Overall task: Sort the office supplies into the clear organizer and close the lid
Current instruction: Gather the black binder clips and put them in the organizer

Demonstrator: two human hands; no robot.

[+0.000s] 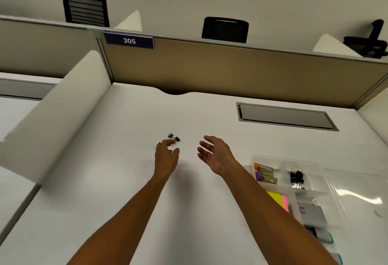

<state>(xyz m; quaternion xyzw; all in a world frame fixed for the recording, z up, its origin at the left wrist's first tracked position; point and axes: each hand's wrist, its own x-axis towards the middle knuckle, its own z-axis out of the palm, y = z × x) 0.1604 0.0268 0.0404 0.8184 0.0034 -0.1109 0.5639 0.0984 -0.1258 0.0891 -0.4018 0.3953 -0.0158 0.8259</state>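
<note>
Head view: left hand (167, 153) hovering, fingers loosely curled, gripping nothing, binder clips (174, 137) lying on bench (117, 180) just at its 12 o'clock. Right hand (214, 153) spreading open, empty. Clear organizer (283, 160) sitting at 4 o'clock, lid (357, 193) open.

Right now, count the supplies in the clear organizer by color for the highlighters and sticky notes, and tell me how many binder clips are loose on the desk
Orange highlighter: 1
Purple highlighter: 1
Yellow sticky notes: 1 pad
Pink sticky notes: 1 pad
Loose binder clips by the left hand: 2
Total: 6
</note>
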